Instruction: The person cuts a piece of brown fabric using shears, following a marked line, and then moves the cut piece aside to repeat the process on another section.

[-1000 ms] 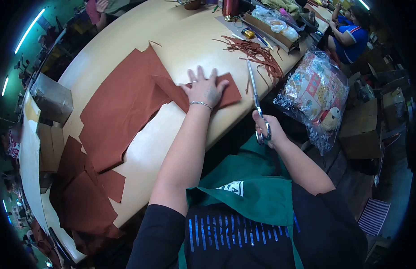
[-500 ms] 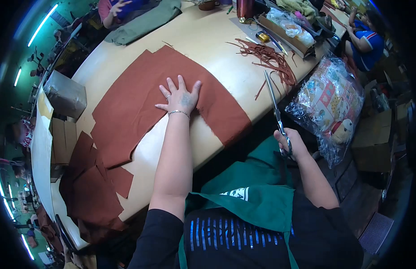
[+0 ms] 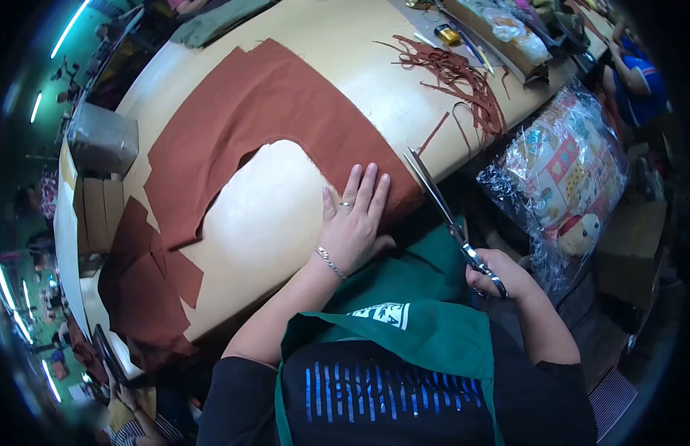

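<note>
A large curved piece of rust-brown fabric (image 3: 285, 97) lies on the table, its right end reaching the near edge. Flat on that end, palm down with fingers spread, is my left hand (image 3: 354, 227). My right hand (image 3: 503, 273) grips long metal scissors (image 3: 450, 221) by the handles, off the table's near side. Their blades point up and left, slightly parted, with the tips close to the fabric's right edge.
Thin brown fabric strips (image 3: 468, 82) are heaped on the table (image 3: 263, 193), near a yellow tape measure (image 3: 447, 33). Darker brown pieces (image 3: 144, 290) lie at left, by cardboard boxes (image 3: 103, 215). A plastic-wrapped bundle (image 3: 564, 175) stands at right. Other people sit around.
My left hand has moved from the fabric's middle to its right end, nearer my body. The scissors have come closer to the fabric's right edge. The view has shifted somewhat.
</note>
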Demonstrator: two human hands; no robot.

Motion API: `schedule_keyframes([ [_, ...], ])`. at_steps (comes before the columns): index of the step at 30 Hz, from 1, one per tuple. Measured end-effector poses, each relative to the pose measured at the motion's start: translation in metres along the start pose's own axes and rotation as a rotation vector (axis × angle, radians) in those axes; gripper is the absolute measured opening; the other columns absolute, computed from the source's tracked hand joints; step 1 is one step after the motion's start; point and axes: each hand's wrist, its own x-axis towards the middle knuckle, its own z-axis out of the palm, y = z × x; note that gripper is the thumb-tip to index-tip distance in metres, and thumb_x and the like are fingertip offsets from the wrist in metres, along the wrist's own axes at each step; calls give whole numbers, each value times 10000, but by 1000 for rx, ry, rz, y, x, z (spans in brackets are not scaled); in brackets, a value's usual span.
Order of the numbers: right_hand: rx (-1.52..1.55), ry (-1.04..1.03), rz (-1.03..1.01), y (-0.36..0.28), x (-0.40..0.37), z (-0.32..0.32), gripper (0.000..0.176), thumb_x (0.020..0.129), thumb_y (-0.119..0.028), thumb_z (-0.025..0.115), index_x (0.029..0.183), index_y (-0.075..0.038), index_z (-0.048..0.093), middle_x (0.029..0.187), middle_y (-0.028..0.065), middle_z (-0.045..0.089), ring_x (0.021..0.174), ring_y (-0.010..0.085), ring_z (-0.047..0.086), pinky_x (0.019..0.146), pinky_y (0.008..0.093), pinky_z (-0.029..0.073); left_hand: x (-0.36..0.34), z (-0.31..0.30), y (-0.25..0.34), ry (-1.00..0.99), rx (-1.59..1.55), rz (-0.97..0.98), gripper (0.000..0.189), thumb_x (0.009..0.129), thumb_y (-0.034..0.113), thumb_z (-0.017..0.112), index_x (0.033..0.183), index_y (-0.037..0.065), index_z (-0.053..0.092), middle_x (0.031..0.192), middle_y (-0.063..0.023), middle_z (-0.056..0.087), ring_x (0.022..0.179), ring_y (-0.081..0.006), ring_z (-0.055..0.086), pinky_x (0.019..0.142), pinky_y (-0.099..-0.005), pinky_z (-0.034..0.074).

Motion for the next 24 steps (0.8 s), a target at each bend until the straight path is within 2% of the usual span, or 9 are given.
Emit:
schedule_keyframes([
  [1, -14, -5, -7, 1, 0, -2, 599, 672, -618, 586, 693, -24, 508, 604, 64, 504, 573, 151, 491, 546, 291, 410, 1, 9, 1, 70, 108, -19, 685, 743, 296, 560, 1321, 80, 265, 1389, -122, 214, 1291, -287, 189, 937, -579, 240],
  [4, 4, -38, 8, 3, 0, -8, 623, 663, -641, 573, 688, -23, 502, 603, 65, 499, 575, 148, 491, 547, 291, 412, 0, 13, 4, 125, 30, -3, 576, 754, 118, 485, 1300, 68, 309, 1355, -136, 282, 1252, -306, 277, 932, -519, 306],
  [7, 12, -87, 25, 1, -1, -14, 629, 662, -647, 568, 683, -23, 499, 594, 63, 491, 572, 145, 488, 545, 292, 413, -4, 10, 2, 137, -122, 0, 579, 737, 135, 521, 1285, 75, 342, 1324, -148, 325, 1229, -318, 312, 919, -512, 327],
  [10, 42, -149, 32, 5, -3, -16, 632, 663, -651, 564, 680, -23, 496, 580, 60, 484, 564, 142, 484, 537, 297, 411, -8, 1, 9, 155, -267, -41, 565, 723, 95, 512, 1271, 88, 375, 1313, -158, 339, 1225, -342, 311, 928, -534, 299],
  [18, 124, -147, -65, -7, 11, -11, 589, 712, -621, 535, 662, -37, 480, 545, 23, 480, 516, 101, 486, 496, 255, 424, -15, 2, 29, 110, -188, -8, 620, 685, 113, 551, 1277, 180, 382, 1344, -139, 295, 1249, -346, 266, 916, -576, 276],
  [24, 226, -104, 38, -16, 18, -4, 583, 669, -631, 567, 637, -57, 466, 520, 4, 466, 478, 84, 475, 449, 236, 402, -21, 2, 34, 94, -208, -2, 673, 660, 106, 586, 1287, 212, 364, 1360, -127, 264, 1262, -340, 239, 917, -580, 270],
])
